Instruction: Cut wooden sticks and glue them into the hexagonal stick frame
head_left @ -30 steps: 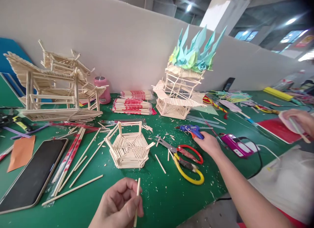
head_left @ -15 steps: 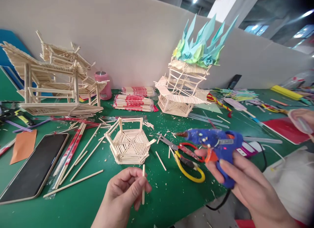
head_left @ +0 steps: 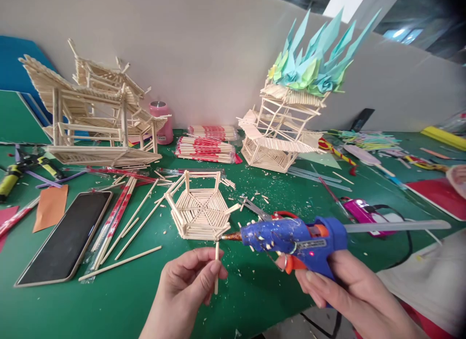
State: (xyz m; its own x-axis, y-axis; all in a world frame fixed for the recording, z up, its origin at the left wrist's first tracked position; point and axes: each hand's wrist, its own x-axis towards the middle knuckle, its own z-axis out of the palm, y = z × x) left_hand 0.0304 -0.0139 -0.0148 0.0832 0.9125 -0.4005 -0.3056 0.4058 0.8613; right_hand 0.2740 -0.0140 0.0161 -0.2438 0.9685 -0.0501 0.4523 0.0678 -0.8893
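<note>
Here's my green tabletop point(head_left: 120, 307), sprinkled with pale bits point(head_left: 265, 200)! On my left, the phone point(head_left: 67, 239) lies beside an orange paper point(head_left: 50, 208) and loose sticks point(head_left: 120, 263); before me sits the hexagonal stick frame point(head_left: 202, 208), scissors point(head_left: 256, 210) just right of it, a stick house point(head_left: 104, 156) standing farther back!

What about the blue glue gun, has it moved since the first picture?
Yes. Judged against the hexagonal stick frame, the blue glue gun, in the right hand, has come left and nearer the person.
</note>
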